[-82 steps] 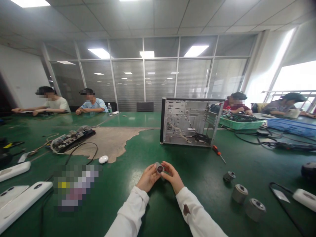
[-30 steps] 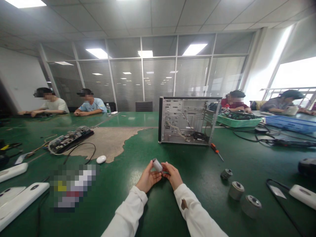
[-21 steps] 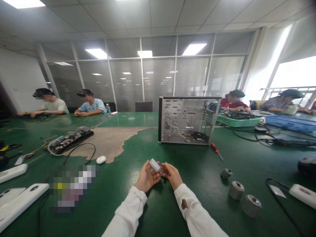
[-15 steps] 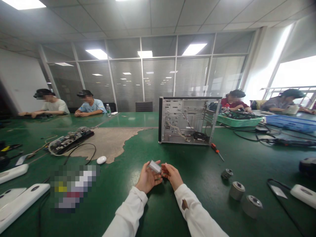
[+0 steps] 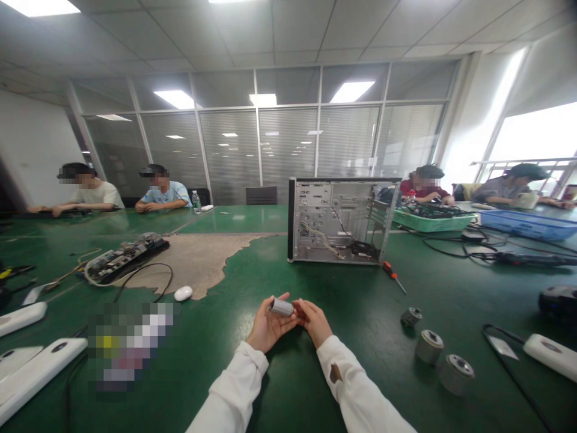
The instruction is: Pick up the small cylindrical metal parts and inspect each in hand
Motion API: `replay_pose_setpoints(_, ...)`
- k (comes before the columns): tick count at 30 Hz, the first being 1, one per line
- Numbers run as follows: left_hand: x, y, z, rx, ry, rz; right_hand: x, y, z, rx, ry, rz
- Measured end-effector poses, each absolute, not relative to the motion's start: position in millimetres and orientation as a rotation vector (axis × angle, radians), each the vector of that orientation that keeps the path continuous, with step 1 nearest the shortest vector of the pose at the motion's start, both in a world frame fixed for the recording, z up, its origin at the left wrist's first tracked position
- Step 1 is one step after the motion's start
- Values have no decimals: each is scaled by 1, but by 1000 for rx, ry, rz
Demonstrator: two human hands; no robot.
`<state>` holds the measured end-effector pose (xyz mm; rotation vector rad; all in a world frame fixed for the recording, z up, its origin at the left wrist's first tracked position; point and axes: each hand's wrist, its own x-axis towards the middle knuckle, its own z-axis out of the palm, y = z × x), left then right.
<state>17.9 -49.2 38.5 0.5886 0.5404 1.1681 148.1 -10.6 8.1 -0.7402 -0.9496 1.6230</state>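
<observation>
A small silver cylindrical motor lies across the fingers of my left hand, low in the middle of the head view. Its left end looks dark and hollow. That hand is turned palm up and curls round the cylinder. At the right end, the bent fingertips of my right hand press together against the motor; what exactly they pinch there is too small to tell. Off to the right stand a smaller metal motor and two larger metal cylinders, upright on the green table.
An open computer case stands beyond my hands, with a red-handled screwdriver beside it. Leftward are a white mouse, a circuit board and white power strips. Green and blue baskets sit far right. Several people sit across.
The motor has turned in my left hand, from slanting to nearly level, so its hollow left end shows more. My right fingers stay at its right end. The view has shifted slightly.
</observation>
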Motion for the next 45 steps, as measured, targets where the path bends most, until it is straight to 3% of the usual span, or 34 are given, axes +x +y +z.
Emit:
replay_pose_setpoints(12, 27, -45, 29, 998, 903, 1360, 149, -12, 12, -743, -955, 1605)
replay_pose_setpoints(18, 27, -43, 22, 1627, 1345, 1394, 148, -12, 12, -789, -950, 1594)
replay_pose_setpoints(26, 30, -51, 29, 2179, 1577, 1334, 147, -8, 3, -811, -1073, 1557)
replay_pose_setpoints(36, 33, -57, 37, 2260, 1517, 1268, 149, -9, 5, -801, -1078, 1651)
replay_pose_setpoints(45, 35, -52, 29, 1726, 1302, 1388, 155, -14, 17, -769, -823, 1915)
